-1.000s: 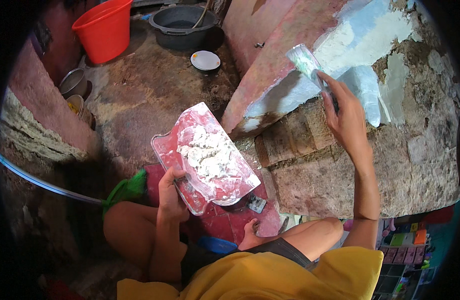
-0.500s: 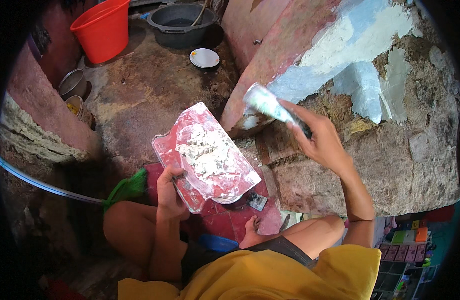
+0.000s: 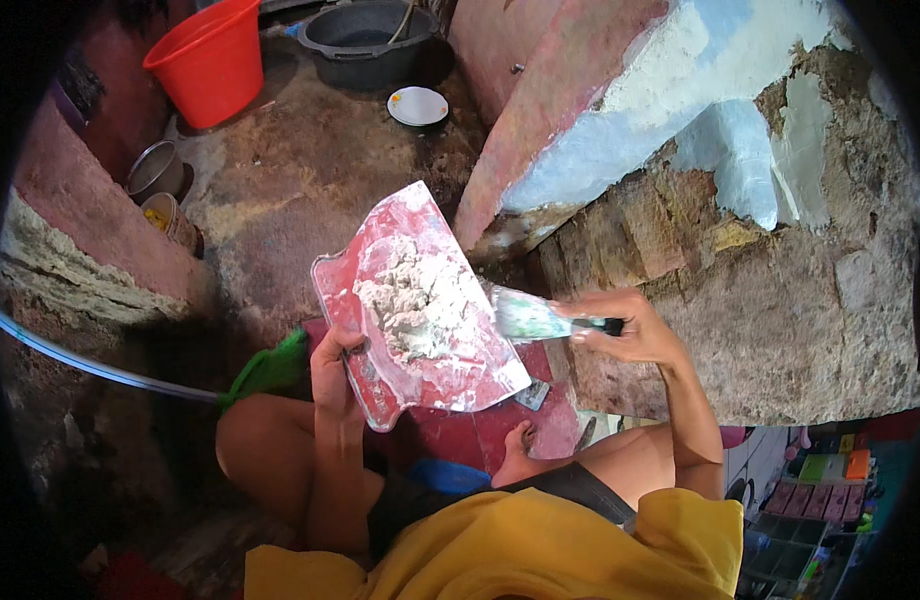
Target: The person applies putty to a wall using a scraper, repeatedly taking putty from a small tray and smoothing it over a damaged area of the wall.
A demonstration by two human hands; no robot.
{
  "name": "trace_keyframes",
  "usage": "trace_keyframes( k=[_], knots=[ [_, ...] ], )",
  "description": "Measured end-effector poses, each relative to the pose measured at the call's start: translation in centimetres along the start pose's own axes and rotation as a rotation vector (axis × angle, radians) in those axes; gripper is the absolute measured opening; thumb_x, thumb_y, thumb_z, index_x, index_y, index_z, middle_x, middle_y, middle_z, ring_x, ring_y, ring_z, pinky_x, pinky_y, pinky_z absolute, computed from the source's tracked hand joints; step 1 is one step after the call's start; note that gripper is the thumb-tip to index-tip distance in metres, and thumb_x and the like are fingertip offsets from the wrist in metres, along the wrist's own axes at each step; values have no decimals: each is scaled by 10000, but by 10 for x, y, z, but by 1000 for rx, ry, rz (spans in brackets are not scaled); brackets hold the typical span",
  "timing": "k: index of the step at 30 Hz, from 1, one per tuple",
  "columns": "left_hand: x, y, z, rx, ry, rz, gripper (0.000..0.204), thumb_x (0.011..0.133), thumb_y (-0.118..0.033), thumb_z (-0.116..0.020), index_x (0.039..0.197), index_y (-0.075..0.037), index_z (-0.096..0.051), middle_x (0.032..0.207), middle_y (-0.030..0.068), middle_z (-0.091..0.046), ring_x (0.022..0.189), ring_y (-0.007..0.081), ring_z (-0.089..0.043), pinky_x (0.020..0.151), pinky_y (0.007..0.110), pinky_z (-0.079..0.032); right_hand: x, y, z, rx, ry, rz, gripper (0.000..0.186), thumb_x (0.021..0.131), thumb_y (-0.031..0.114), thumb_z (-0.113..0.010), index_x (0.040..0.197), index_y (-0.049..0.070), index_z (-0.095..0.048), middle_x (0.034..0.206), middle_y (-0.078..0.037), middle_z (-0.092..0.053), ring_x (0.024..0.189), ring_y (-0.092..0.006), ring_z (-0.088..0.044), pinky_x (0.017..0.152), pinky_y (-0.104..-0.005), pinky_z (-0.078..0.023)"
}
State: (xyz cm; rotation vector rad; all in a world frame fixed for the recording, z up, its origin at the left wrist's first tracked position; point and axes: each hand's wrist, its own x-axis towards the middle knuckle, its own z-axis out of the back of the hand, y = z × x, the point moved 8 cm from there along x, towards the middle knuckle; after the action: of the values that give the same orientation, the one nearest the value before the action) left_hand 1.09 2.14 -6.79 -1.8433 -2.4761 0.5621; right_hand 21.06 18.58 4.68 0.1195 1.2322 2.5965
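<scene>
1 board: L hand clamped on its L edge, thumb on top
Paste: white heap, mid-board
Scraper: R of board, blade end at board's R edge, contact unclear
R hand: fingers closed rnd scraper handle
Wall: part-coated, R of board
Plate: beyond board

left fingers partly hidden under red board, scraper blade blurred, red bucket cropped at top

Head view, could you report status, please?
Left hand holding red board. Right hand holding scraper at board's edge. White paste on board. No obstruction visible.
</scene>
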Motion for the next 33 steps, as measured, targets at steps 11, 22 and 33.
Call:
trace_keyframes(
  k=[11, 22, 33],
  knots=[
    [9, 14, 19, 186, -78, 62, 470, 759, -111, -497, 1203, 43, -489, 1122, 168, -597, 1021, 301, -596, 938, 438, -468, -85, -21, -2, 657, -303, -522, 289, 966, 236, -474, 1065, -15, -577, 619, -80, -579, 380, -63, -455, 354, -204, -352],
    [15, 54, 34, 139, -55, 233, 478, 753, -112, -498, 1204, 46, -498, 1102, 155, -609, 1012, 291, -598, 941, 414, -460, -94, -41, -64, 603, -17, -699, 285, 975, 295, -471, 1011, 35, -582, 628, -14, -561, 470, -77, -500, 417, -227, -404],
    [5, 45, 32, 462, -235, 348, 435, 691, -79, -517, 1103, 58, -547, 947, 145, -644, 797, 275, -653, 772, 411, -547, -74, -43, -59, 552, 122, -636, 285, 974, 305, -477, 984, 47, -597, 636, -5, -562, 483, -68, -495, 439, -226, -404]
  ],
)
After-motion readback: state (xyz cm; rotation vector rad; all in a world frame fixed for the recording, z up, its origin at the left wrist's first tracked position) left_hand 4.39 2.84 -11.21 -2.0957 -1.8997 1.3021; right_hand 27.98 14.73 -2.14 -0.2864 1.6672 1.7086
